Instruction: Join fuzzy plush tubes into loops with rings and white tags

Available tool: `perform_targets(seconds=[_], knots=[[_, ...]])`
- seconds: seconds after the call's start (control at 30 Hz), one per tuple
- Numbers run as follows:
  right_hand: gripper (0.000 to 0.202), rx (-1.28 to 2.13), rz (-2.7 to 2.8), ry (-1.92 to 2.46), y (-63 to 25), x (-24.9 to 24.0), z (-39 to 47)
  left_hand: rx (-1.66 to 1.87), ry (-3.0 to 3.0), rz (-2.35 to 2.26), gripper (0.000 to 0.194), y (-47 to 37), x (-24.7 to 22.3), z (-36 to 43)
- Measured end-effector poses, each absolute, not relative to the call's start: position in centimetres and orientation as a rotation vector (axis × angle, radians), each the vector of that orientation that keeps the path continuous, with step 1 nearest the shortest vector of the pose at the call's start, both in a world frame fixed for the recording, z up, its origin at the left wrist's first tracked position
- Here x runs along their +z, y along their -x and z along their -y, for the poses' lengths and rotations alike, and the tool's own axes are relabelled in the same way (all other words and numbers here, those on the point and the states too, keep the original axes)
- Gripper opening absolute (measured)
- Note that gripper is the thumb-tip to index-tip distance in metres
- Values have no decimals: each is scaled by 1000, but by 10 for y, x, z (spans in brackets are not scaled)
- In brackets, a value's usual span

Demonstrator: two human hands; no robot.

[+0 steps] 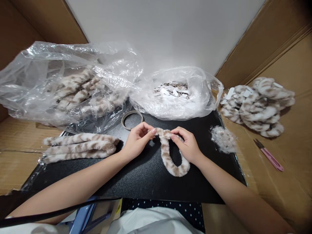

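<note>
Above the black tabletop (pixel 143 182), both of my hands grip a plush strip (pixel 175 170) with cream and brown patches, bent into a hanging loop. My left hand (pixel 138 138) pinches one end between thumb and fingers. Opposite it, my right hand (pixel 186 143) pinches the strip where the loop comes back up. A small pale bit shows at the crossing, too small to make out. Left of my hands lie folded plush strips (pixel 80 148) of the same fabric. Just behind my left hand sits a tape ring (pixel 133 113).
A clear plastic bag (pixel 97 58) of plush strips stands at back left. Another plastic bag (pixel 170 110) holds metal pieces and white tags. On cardboard at right are piled plush loops (pixel 263 104) and pink thread snips (pixel 270 157). A clump of fluff (pixel 223 139) lies near the right edge.
</note>
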State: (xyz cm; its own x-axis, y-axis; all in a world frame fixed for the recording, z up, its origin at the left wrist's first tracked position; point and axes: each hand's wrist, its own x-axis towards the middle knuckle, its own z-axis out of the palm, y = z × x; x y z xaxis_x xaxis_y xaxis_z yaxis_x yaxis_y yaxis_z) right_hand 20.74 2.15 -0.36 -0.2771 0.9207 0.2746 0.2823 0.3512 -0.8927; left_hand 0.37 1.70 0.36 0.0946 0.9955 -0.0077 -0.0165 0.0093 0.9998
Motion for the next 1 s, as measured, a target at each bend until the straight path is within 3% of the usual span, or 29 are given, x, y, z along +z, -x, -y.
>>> perform_targets(seconds=[0.13, 0.27, 0.37, 0.47, 0.6, 0.7, 0.87, 1.0], knots=[[11, 953, 1760, 1083, -208, -2, -21, 1108, -1308, -1028, 24, -5, 6, -15], [11, 952, 1751, 1088, -208, -3, -21, 1270, -1461, -1113, 10, -2, 7, -13], [11, 954, 1743, 1089, -207, -4, -22, 1329, -1331, -1155, 25, 2, 7, -18], [12, 948, 1740, 1089, -207, -4, -22, 1239, -912, -1014, 22, 5, 13, -23], [13, 938, 1736, 1090, -206, -2, -22, 1135, -601, -759, 48, 5, 26, -25], [13, 941, 1734, 1092, -206, -2, -22, 1136, -573, -732, 51, 5, 27, -26], [14, 939, 1727, 1103, -206, -3, -22, 1166, -835, -839, 32, 7, 38, -22], [13, 931, 1734, 1098, -206, -3, -22, 1184, -1447, -828, 4, 2, 89, 6]])
